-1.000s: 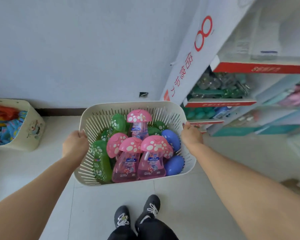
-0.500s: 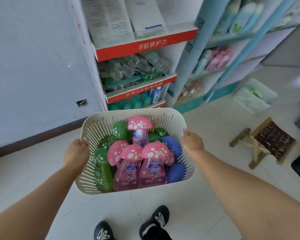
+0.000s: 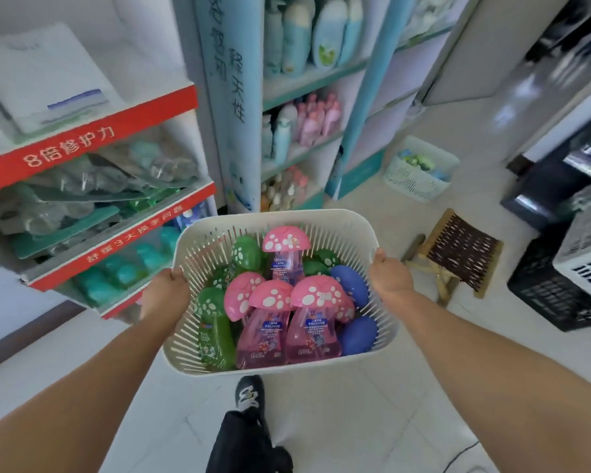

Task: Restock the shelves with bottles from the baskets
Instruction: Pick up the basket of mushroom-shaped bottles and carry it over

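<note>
Head view looks down on the left hand (image 3: 164, 295), closed over the left rim of a white slotted basket (image 3: 348, 230), and the right hand (image 3: 391, 278), closed over the right rim; both hold the basket up above the tiled floor (image 3: 355, 421).

Inside the basket, mushroom-capped bottles stand packed together. Two pink bottles (image 3: 296, 322) with white-spotted pink caps stand at the near wall, a third pink cap lies tilted just to their left, and a fourth pink bottle (image 3: 285, 249) rises toward the far wall. Green bottles (image 3: 215, 322) with spotted green caps fill the left side, and more green caps show behind the pink ones. Blue bottles (image 3: 355, 332) lie against the right wall, near the right hand.

Below the basket, a black shoe (image 3: 249, 392) and a dark trouser leg show on the floor.

Beyond the left hand stands a shelf unit with red edge strips (image 3: 89, 145) carrying white Chinese characters; it holds clear blister packs and teal items. Beyond the far rim stands a blue-framed shelf unit (image 3: 372, 97) with pale blue-green bottles on an upper shelf, pink bottles on the shelf below, and small blurred bottles lower down.

On the floor to the right of that unit sits a second white basket (image 3: 420, 179) with blurred green and blue items inside. Nearer the right hand stands a small wooden stool (image 3: 458, 254) with a woven seat, and a black crate (image 3: 553, 295) sits at the right edge.
</note>
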{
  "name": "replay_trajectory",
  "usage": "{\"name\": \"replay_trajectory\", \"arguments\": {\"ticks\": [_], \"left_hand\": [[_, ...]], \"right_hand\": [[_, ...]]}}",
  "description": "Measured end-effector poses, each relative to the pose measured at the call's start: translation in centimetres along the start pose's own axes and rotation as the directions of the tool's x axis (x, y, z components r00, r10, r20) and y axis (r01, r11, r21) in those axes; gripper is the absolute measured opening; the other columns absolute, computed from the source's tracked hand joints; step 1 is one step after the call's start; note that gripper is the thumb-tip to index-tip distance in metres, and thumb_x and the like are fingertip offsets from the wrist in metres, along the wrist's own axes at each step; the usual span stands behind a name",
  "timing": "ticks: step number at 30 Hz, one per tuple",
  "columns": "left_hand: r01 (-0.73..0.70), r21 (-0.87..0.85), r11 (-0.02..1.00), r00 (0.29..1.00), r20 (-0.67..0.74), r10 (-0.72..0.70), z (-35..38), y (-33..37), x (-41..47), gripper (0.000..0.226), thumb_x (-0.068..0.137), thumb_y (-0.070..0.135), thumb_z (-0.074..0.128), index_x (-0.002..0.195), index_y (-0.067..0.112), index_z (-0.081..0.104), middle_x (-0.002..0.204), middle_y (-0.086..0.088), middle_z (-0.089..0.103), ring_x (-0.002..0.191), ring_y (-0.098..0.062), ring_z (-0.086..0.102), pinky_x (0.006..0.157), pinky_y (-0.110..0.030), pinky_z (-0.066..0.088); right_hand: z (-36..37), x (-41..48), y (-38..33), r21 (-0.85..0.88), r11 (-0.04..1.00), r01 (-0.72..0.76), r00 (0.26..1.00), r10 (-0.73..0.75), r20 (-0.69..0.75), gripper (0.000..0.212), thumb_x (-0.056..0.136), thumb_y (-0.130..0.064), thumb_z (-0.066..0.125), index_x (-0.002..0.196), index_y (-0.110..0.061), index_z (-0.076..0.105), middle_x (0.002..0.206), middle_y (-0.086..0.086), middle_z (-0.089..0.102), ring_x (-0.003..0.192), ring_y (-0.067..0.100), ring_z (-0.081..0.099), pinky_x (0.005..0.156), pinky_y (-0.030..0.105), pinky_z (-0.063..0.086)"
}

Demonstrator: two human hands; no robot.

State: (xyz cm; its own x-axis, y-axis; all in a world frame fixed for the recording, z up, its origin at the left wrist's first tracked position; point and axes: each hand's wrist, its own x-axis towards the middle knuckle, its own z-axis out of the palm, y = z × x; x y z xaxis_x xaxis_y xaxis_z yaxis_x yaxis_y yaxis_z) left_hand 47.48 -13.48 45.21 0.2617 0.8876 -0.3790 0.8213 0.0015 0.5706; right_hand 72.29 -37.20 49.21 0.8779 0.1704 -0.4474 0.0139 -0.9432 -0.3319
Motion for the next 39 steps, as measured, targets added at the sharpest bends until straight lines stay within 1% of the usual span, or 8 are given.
{"name": "replay_trajectory", "arguments": {"ticks": [10,17,23,27,30,34,36,39], "left_hand": [[-0.152,0.054,0.987,0.984,0.104,0.146,10.0,16.3,7.7,0.039,0.099,0.025,0.031,0.108,-0.002,0.058,0.106,-0.028,0.061,0.097,-0.045,0.059,0.087,-0.048,0.05],[-0.181,0.042,0.983,0.977,0.121,0.175,16.5,27.4,11.2,0.038,0.099,0.023,0.032,0.105,-0.002,0.06,0.104,-0.028,0.062,0.098,-0.043,0.059,0.087,-0.048,0.05],[-0.142,-0.011,0.99,0.983,0.119,0.142,23.1,35.0,13.8,0.039,0.099,0.026,0.036,0.115,-0.003,0.058,0.113,-0.026,0.06,0.107,-0.04,0.056,0.093,-0.047,0.047],[-0.103,-0.012,0.995,0.988,0.111,0.104,27.5,39.8,15.6,0.039,0.1,0.025,0.035,0.115,-0.003,0.057,0.116,-0.025,0.059,0.109,-0.04,0.055,0.095,-0.047,0.045],[-0.084,-0.021,0.996,0.99,0.114,0.086,30.3,43.4,17.3,0.038,0.1,0.022,0.034,0.115,-0.005,0.057,0.115,-0.027,0.059,0.108,-0.041,0.055,0.092,-0.045,0.045],[-0.042,-0.016,0.999,0.992,0.116,0.044,34.1,47.6,20.3,0.032,0.099,0.02,0.033,0.105,0.0,0.057,0.105,-0.028,0.06,0.095,-0.043,0.059,0.084,-0.051,0.051],[0.0,-0.049,0.999,0.992,0.126,0.006,35.9,49.3,21.6,0.033,0.1,0.023,0.035,0.112,0.001,0.057,0.111,-0.024,0.06,0.102,-0.041,0.058,0.088,-0.043,0.049],[0.055,-0.069,0.996,0.988,0.145,-0.045,38.2,51.5,23.0,0.037,0.101,0.026,0.034,0.122,0.001,0.053,0.116,-0.023,0.058,0.108,-0.039,0.056,0.084,-0.034,0.043]], "right_hand": [[-8.7,12.9,1.4,0.029,0.996,-0.086,0.995,0.087,-0.048,0.045,0.104,-0.016,0.017,0.133,0.007,0.041,0.129,0.031,0.051,0.123,0.041,0.047,0.104,0.042,0.033],[-13.9,23.8,2.9,0.07,0.995,-0.077,0.995,0.082,-0.064,0.045,0.103,-0.021,0.017,0.125,0.005,0.046,0.122,0.03,0.054,0.114,0.041,0.051,0.094,0.041,0.039],[-18.5,34.2,3.2,0.03,0.996,-0.089,0.993,0.091,-0.075,0.042,0.103,-0.012,0.017,0.14,0.004,0.028,0.136,0.03,0.043,0.12,0.04,0.049,0.104,0.044,0.033],[-20.6,41.7,3.4,0.02,0.996,-0.092,0.992,0.094,-0.088,0.035,0.099,-0.005,0.023,0.131,0.002,0.038,0.113,0.022,0.053,0.114,0.039,0.052,0.111,0.051,0.025],[-22.3,46.7,3.0,-0.055,0.995,-0.088,0.995,0.085,-0.048,0.04,0.101,-0.01,0.02,0.13,0.005,0.043,0.122,0.028,0.056,0.12,0.039,0.05,0.113,0.048,0.021],[-23.9,53.9,2.1,-0.048,0.995,-0.088,0.996,0.088,-0.006,0.046,0.103,-0.02,0.017,0.134,0.002,0.043,0.131,0.028,0.051,0.123,0.039,0.047,0.108,0.047,0.031],[-24.7,57.2,1.3,-0.006,0.996,-0.091,0.996,0.091,0.008,0.048,0.103,-0.022,0.017,0.133,0.004,0.043,0.131,0.029,0.05,0.122,0.04,0.048,0.106,0.045,0.035],[-25.5,61.7,0.3,0.027,0.996,-0.086,0.996,0.086,0.016,0.057,0.104,-0.028,0.014,0.127,0.009,0.05,0.129,0.032,0.052,0.122,0.04,0.049,0.104,0.041,0.034]]}}
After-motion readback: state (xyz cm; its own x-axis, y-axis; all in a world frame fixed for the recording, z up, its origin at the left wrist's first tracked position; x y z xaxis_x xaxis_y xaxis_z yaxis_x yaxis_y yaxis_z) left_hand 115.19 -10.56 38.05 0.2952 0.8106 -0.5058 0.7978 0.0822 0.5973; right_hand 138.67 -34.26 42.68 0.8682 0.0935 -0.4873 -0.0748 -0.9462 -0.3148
